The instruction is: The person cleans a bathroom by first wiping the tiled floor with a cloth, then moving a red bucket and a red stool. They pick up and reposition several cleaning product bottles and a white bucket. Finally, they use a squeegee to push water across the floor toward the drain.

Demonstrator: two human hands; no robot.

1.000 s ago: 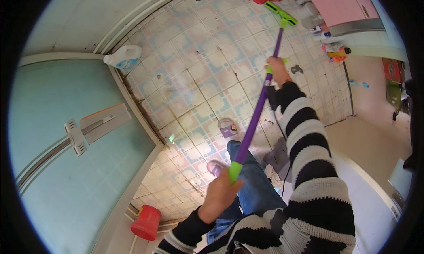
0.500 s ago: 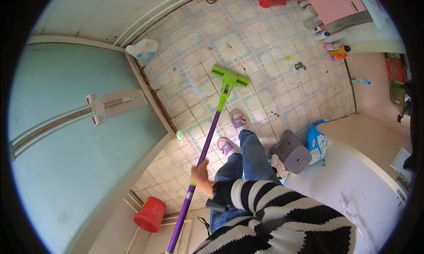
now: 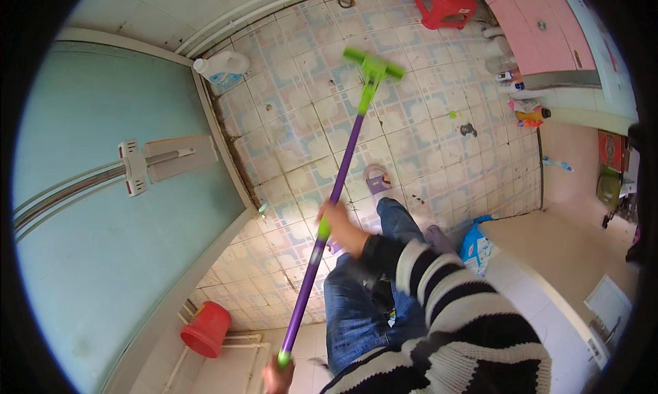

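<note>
A sponge mop (image 3: 348, 154) with a purple pole and green head lies slantwise ahead of me, its head on the tiled floor (image 3: 301, 147). My right hand (image 3: 345, 228), at the end of a striped sleeve, is closed round the pole near its green middle joint. Down at the lower edge, my left hand (image 3: 277, 376) grips the pole's green-ringed lower end; part of this hand is cut off by the frame. Beyond the pole, one purple slipper (image 3: 377, 179) shows on my foot, while the other is mostly hidden behind my right hand and the pole.
A white jug (image 3: 226, 68) stands by the frosted glass door (image 3: 103, 257). At the far right are a red stool (image 3: 445, 6), a pink cabinet (image 3: 538, 27) and several bottles. A red bucket (image 3: 207, 330) is at the lower left, a blue bag (image 3: 475, 248) on the right.
The mop head has slid farther away and slightly right. My right hand has moved forward and right with the pole. My left hand has come into view at the pole's lower end.
</note>
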